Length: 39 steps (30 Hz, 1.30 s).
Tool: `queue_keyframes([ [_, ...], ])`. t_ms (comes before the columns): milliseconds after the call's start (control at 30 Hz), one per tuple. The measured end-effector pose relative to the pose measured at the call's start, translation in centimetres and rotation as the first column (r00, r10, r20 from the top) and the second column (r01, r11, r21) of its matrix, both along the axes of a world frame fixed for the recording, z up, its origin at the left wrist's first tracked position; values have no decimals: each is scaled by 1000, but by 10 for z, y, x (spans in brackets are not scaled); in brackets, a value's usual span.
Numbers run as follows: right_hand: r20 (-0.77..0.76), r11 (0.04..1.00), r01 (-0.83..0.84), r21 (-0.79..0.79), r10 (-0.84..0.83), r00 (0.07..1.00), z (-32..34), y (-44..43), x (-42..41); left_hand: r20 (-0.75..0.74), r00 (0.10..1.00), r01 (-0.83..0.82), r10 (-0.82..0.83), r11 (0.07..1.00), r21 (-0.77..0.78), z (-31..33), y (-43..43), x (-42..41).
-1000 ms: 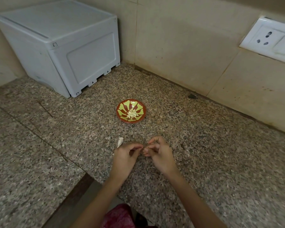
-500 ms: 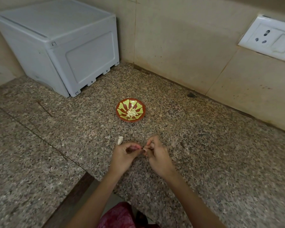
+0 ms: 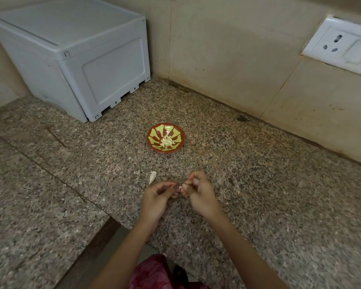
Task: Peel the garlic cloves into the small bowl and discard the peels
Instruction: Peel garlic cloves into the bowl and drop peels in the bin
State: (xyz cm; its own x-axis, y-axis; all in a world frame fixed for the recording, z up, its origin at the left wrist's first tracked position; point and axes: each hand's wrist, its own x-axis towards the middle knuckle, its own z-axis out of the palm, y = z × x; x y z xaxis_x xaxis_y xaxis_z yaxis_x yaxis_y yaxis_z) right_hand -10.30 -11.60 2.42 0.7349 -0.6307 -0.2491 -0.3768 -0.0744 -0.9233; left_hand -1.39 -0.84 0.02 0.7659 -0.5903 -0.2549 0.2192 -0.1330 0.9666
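From the head camera, the left hand [image 3: 157,197] and right hand [image 3: 200,195] are meeting fingertip to fingertip just above the near part of the speckled surface [image 3: 269,184], both curling their fingers and pinching a small garlic clove [image 3: 183,186] between them. A pale garlic piece [image 3: 152,177], clove or peel I cannot tell, is lying just left of the hands. Farther away, the small bowl [image 3: 150,140] is holding peeled cloves [image 3: 166,141]. A grey box [image 3: 81,59] is sitting far left.

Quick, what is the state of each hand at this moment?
Left hand: fingers curled, pinching the small pale garlic clove.
Right hand: fingers curled, holding the same clove.
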Motion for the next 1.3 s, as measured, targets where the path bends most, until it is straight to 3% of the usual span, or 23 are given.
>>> queue_keyframes([
  [100,28,994,43,103,-46,999,6,0,2,-142,990,-8,6,1000,-17,1,-2,0],
  [233,-70,997,8,-75,-14,997,8,3,5,-65,998,-26,27,1000,2,1,-2,-1],
  [400,-9,995,-23,102,24,1000,10,-4,5,-164,986,-44,34,997,-56,6,3,-1],
  [500,-43,998,4,56,-1,999,7,-2,6,-68,997,-24,21,999,-46,10,4,-4],
  [567,-40,999,-6,50,8,999,6,-1,6,74,997,12,-12,1000,-5,10,6,-3],
  [667,-33,999,-45,10,45,998,9,-4,5,328,937,95,-121,991,96,11,9,1],
  [733,-43,997,-70,-41,68,997,9,-5,5,381,912,109,-153,985,134,14,8,2],
  [933,-52,992,-86,-93,81,995,10,-7,2,253,959,93,-127,985,142,16,2,2],
  [1033,-63,990,-56,-132,48,997,9,-5,3,313,944,60,-103,987,147,11,1,-2],
  [1167,-23,994,-101,51,102,994,9,-9,1,63,997,44,-49,997,70,8,2,0],
  [1300,-25,997,-44,58,46,999,3,-6,2,19,999,36,-37,998,56,7,2,0],
])
